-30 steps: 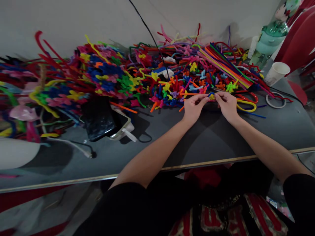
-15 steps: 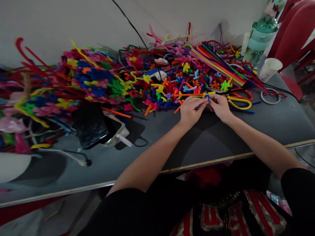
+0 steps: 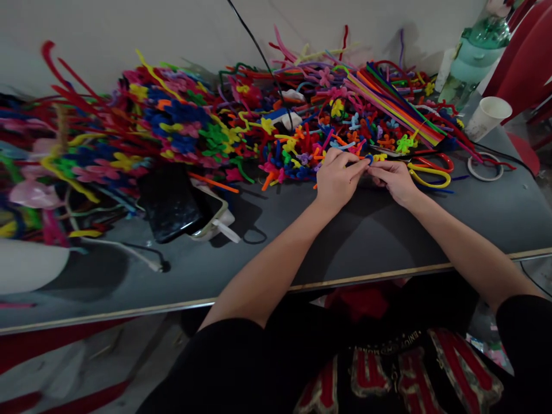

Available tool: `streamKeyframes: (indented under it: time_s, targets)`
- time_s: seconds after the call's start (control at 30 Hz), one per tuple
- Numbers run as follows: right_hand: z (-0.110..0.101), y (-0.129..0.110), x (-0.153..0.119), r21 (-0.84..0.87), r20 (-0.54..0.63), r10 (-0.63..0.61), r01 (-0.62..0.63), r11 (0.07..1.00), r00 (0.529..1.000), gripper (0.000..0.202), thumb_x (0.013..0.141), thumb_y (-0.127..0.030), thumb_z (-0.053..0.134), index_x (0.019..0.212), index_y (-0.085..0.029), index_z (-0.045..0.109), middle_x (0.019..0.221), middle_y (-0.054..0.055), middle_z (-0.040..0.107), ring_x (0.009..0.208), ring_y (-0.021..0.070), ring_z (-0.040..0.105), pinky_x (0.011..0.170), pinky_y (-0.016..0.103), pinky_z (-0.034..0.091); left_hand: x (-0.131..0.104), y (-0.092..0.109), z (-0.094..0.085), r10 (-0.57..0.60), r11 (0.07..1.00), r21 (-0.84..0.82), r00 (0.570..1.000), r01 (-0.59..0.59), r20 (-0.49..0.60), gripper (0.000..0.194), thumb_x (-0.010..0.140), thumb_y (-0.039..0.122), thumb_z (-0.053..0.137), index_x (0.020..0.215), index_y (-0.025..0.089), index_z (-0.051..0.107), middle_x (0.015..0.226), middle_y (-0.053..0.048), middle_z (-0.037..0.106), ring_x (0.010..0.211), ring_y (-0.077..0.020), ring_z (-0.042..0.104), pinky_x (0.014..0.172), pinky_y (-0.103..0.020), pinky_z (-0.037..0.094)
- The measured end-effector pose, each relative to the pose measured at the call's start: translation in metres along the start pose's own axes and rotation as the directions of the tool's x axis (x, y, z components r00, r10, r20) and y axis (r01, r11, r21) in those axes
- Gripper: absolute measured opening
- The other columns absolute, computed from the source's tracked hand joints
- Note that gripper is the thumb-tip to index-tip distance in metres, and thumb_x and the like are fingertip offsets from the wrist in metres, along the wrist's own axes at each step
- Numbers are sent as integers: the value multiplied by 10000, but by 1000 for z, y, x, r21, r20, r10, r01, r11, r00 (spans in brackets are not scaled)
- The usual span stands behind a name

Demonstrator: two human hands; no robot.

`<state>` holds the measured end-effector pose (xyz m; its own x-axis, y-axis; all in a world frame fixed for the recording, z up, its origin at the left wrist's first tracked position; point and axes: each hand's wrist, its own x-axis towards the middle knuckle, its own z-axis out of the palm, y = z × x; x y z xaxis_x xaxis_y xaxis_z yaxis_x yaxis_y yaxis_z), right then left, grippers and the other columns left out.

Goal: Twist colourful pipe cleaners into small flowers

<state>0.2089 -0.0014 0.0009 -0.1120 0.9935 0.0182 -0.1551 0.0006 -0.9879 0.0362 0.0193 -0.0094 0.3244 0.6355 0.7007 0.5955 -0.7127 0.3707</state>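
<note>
My left hand [image 3: 338, 181] and my right hand [image 3: 395, 180] meet at the fingertips over the table, beside the front edge of the colourful pipe-cleaner pile [image 3: 297, 144]. Between them is a small blue pipe-cleaner piece [image 3: 370, 159], pinched by the fingers of both hands; its exact shape is mostly hidden. Just right of my right hand lie scissors with yellow handles [image 3: 431, 176] and red handles [image 3: 444, 161]. A bundle of straight coloured pipe cleaners [image 3: 394, 106] rests on the pile behind my hands.
A black phone [image 3: 172, 204] and a white-cased device [image 3: 215, 221] lie left of my arms. To the right stand a paper cup [image 3: 489, 118] and a green bottle [image 3: 474, 60], with a white ring [image 3: 485, 167] in front. A black cable hangs down into the pile.
The view has shifted, so the table contents appear further right and slightly higher. My left fingers now lie more across the blue piece, and my right fingers are drawn closer together.
</note>
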Motion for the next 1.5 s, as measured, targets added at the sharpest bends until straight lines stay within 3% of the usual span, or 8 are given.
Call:
streamKeyframes:
  time_s: [0.23,0.53,0.67,0.87,0.97,1.13,1.37,1.5]
  targets:
    - [-1,-5,-1,-7,-41,2,-2,1000,999,381,560,-493,866,647,-172,681,588,-29,586,511,52,397,474,223,298,1,-10,-2,168,985,27,981,-171,102,317,1008,391,480,1181,276,719,999,-77,720,1016,-223,608,906,-402,502]
    - [-5,-11,0,-118,-21,-67,64,991,998,376,619,-484,825,689,-159,649,531,-71,473,468,30,324,441,215,217,-1,-2,4,117,987,-96,988,-127,-105,277,996,385,532,1097,217,727,935,-66,756,926,-193,662,888,-367,526]
    - [-7,-11,0,-61,56,3,0,998,998,322,678,-437,781,714,-164,614,446,-111,368,388,17,242,404,208,150,2,-2,2,66,992,-103,993,-76,-98,339,1026,387,466,1210,197,678,1036,-90,757,1012,-194,674,946,-368,520]
    - [-12,-16,-5,-56,145,86,-79,995,986,234,756,-355,731,727,-152,619,404,-116,334,373,22,234,392,190,175,1,-8,6,153,982,-97,985,-161,-86,317,1038,329,441,1177,222,705,1038,-75,759,1011,-181,670,960,-368,518]
    - [-17,-18,-6,-54,317,138,-128,990,938,264,765,-378,737,747,-140,625,411,-116,335,375,25,244,391,190,179,-1,-7,5,216,970,-93,972,-224,-90,295,1035,305,450,1115,230,724,1007,-58,764,989,-172,665,926,-353,532]
    - [-30,-21,-3,-108,586,194,-162,981,787,363,797,-455,759,825,-112,642,451,-105,394,399,23,260,408,197,167,-6,-11,-3,378,924,-29,923,-381,-73,268,1028,263,467,1110,259,722,987,-31,761,976,-154,659,882,-310,548]
    - [-42,-24,-1,-125,649,228,-194,973,726,387,810,-461,774,814,-106,619,472,-115,376,419,14,247,414,185,167,-6,-6,-13,577,817,81,810,-571,-105,208,993,194,537,1147,252,665,1001,-13,756,992,-142,664,856,-264,554]
    - [-45,-26,-1,-181,709,310,-261,948,634,411,796,-468,788,817,-89,631,475,-114,370,421,11,238,406,182,157,-5,2,-15,607,790,99,795,-605,12,187,1019,200,476,1085,246,644,1005,-13,756,977,-137,687,769,-251,552]
